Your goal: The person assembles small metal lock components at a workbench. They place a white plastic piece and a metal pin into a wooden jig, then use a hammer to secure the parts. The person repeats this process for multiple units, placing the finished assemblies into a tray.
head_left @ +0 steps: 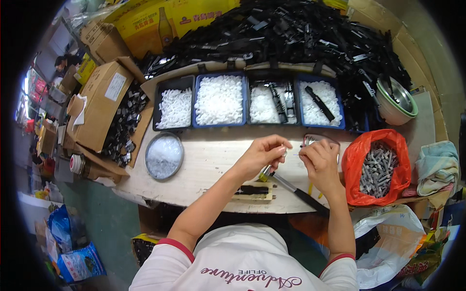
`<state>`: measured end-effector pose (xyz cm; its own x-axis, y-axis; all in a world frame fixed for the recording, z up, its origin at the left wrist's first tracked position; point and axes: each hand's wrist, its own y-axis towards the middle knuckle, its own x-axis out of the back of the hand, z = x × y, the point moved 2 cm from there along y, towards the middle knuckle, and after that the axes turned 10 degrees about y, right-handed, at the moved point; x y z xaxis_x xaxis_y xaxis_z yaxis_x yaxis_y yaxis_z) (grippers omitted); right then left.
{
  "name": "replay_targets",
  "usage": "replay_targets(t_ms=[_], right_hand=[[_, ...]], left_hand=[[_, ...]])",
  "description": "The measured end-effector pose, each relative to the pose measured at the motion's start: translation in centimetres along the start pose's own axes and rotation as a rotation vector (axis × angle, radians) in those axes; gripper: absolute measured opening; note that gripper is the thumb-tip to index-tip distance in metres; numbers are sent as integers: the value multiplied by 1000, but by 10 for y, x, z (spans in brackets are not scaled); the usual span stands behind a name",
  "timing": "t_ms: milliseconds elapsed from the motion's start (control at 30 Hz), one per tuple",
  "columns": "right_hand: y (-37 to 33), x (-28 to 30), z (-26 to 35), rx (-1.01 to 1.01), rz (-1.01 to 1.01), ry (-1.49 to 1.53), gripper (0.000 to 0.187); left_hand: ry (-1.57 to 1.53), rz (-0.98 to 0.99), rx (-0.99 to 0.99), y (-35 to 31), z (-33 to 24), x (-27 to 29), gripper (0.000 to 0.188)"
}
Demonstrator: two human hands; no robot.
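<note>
Above the near part of the table, my left hand (264, 156) is closed in a pinch; any small piece in its fingertips is too small to name. Just to its right, my right hand (320, 162) pinches a thin, pin-like piece (295, 154) that points toward the left hand. Below both hands lies a hammer-like tool (291, 188) with a metal shaft and black grip, its head partly hidden by my left hand. A dark strip-shaped part (253, 190) rests on a fixture at the table's front edge. Behind my right hand is a small red-rimmed tray (318, 139), mostly covered.
Several bins (195, 104) of small white pieces line the table's back, before a heap of black parts (291, 39). A round dish (180, 156) stands left; a red bag (349, 167) of grey pieces, stacked bowls (412, 112) and a cloth (437, 165) right. A carton (104, 104) sits far left.
</note>
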<state>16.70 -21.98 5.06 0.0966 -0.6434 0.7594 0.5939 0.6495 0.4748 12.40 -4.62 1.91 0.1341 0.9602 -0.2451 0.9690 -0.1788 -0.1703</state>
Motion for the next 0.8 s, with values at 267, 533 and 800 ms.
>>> replay_targets(t_ms=[267,533,800], right_hand=[[17,-14,60,196,141,164,12],[29,-24,72,198,217,309,15],[32,-40,69,130,353,430,10]], left_hand=[[-188,-11,-9,-72,14,23,19],[-192,-52,31,-92,15,29,17],[-152,-101,2,-98,19,33,14]])
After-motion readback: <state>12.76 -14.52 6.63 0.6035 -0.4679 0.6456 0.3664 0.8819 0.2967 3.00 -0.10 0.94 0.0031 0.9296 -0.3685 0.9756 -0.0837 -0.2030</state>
